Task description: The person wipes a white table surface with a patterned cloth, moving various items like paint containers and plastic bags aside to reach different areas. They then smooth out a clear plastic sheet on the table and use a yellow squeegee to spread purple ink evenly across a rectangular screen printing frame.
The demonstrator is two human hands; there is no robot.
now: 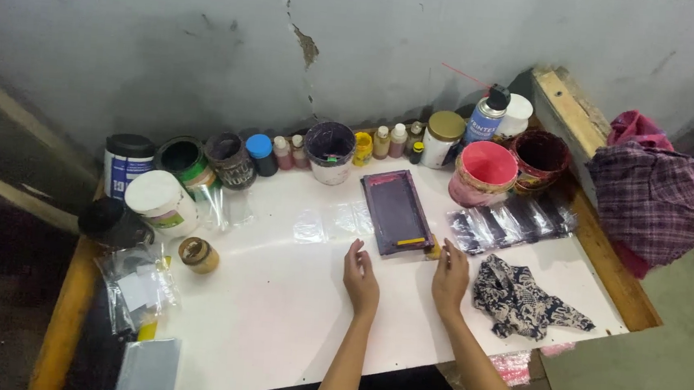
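Both hands rest on the table (pixel 274 312): left hand (pixel 361 279) before the frame (pixel 397 212), right hand (pixel 450 277) between frame and cloth (pixel 523 299); jars (pixel 330 151) stand behind.

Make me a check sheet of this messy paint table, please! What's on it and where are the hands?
Surface: white table top with a wooden edge, bare in the middle.
Job's things: small dark purple framed screen lying flat just beyond both hands.
Clutter: row of paint pots and small bottles along the wall, pink tub, spray can, clear plastic sleeves, patterned rag, brown jar.
Grips: left hand flat on the table, empty; right hand flat, fingertips at the screen's near corner.
Cables: nothing seen.
Surroundings: cracked grey wall; checked cloth heaped to the right.
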